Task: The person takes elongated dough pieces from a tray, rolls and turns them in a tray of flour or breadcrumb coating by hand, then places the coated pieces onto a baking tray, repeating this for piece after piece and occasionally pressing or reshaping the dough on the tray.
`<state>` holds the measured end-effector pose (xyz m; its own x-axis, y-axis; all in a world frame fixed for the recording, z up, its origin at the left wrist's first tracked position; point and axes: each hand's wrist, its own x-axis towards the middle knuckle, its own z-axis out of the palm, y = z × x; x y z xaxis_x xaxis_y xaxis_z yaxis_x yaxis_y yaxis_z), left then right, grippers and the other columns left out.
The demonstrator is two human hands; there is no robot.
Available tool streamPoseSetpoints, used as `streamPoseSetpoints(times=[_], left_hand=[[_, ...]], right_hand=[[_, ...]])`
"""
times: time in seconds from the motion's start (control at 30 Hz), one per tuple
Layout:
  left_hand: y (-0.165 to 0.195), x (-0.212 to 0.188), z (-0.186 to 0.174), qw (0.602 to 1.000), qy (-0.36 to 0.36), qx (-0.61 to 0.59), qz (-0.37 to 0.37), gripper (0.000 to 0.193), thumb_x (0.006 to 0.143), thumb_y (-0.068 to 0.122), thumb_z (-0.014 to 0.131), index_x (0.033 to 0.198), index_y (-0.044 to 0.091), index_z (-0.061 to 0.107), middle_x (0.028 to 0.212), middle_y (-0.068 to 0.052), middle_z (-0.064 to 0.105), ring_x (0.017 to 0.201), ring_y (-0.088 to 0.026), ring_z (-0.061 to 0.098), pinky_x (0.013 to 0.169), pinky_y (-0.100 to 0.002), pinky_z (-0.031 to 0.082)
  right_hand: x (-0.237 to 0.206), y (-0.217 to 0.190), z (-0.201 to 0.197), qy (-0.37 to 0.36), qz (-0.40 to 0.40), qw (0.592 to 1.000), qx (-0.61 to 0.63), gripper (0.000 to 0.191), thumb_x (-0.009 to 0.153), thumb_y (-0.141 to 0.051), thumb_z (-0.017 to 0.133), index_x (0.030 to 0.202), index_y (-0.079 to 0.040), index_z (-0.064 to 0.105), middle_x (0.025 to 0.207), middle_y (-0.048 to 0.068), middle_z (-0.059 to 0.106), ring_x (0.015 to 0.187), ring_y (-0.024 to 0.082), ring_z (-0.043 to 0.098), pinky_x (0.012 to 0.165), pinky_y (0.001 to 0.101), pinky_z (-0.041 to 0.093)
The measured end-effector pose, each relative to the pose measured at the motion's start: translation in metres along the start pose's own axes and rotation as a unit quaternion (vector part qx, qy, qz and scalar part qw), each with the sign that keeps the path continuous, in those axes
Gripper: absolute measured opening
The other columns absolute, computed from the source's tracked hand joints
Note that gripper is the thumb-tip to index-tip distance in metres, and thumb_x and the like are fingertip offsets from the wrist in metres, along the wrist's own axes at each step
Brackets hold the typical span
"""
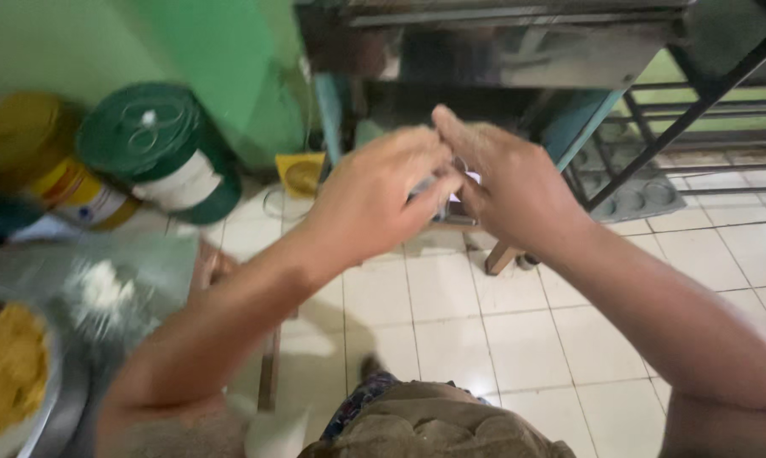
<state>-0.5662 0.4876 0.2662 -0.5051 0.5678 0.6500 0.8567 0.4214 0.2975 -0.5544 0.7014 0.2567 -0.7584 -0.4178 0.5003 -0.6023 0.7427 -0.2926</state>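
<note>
My left hand point(374, 199) and my right hand point(506, 182) are raised together in front of me, both dusted with pale flour. The fingertips of the two hands meet around a small shiny, partly white thing point(455, 188), mostly hidden between them; its kind cannot be made out. Both hands have their fingers curled onto it. Motion blur softens the hands. They hover above the white tiled floor point(451, 331), in front of a dark metal machine point(502, 51).
At left stand a green-lidded drum point(158, 148) and a yellow drum point(39, 157). A metal tray with flour point(103, 288) and a bowl of yellow crumbs point(10, 369) lie lower left. A dark metal rack point(697, 110) with a moulded tray point(637, 199) stands at right.
</note>
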Motion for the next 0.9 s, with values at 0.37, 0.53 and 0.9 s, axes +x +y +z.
streamPoseSetpoints(times=[0.37,0.53,0.9], left_hand=[[-0.148,0.137,0.038,0.978,-0.147,0.148,0.019,0.06,0.103,0.047,0.052,0.139,0.0,0.057,0.146,-0.02,0.054,0.137,-0.037,0.05,0.102,-0.055,0.043],[-0.229,0.173,0.015,0.945,-0.176,0.243,-0.128,0.056,0.103,0.044,0.049,0.142,0.005,0.057,0.153,-0.021,0.047,0.137,-0.039,0.046,0.105,-0.051,0.043],[-0.292,0.187,0.0,0.878,-0.201,0.354,-0.253,0.049,0.11,0.043,0.053,0.124,0.0,0.07,0.107,-0.022,0.073,0.095,-0.041,0.069,0.096,-0.05,0.053]], right_hand=[[0.091,0.126,-0.018,-0.021,0.053,0.97,-0.235,0.056,0.102,-0.036,0.059,0.148,-0.005,0.051,0.126,0.023,0.068,0.115,0.036,0.065,0.086,0.0457,0.056],[0.128,0.205,-0.052,-0.146,0.206,0.899,-0.358,0.038,0.103,-0.035,0.058,0.138,-0.021,0.064,0.125,0.01,0.071,0.113,0.026,0.067,0.092,0.0409,0.056],[0.18,0.299,-0.086,-0.285,0.047,0.778,-0.558,0.027,0.095,-0.043,0.06,0.108,-0.021,0.07,0.113,0.0,0.069,0.117,0.015,0.065,0.099,0.029,0.054]])
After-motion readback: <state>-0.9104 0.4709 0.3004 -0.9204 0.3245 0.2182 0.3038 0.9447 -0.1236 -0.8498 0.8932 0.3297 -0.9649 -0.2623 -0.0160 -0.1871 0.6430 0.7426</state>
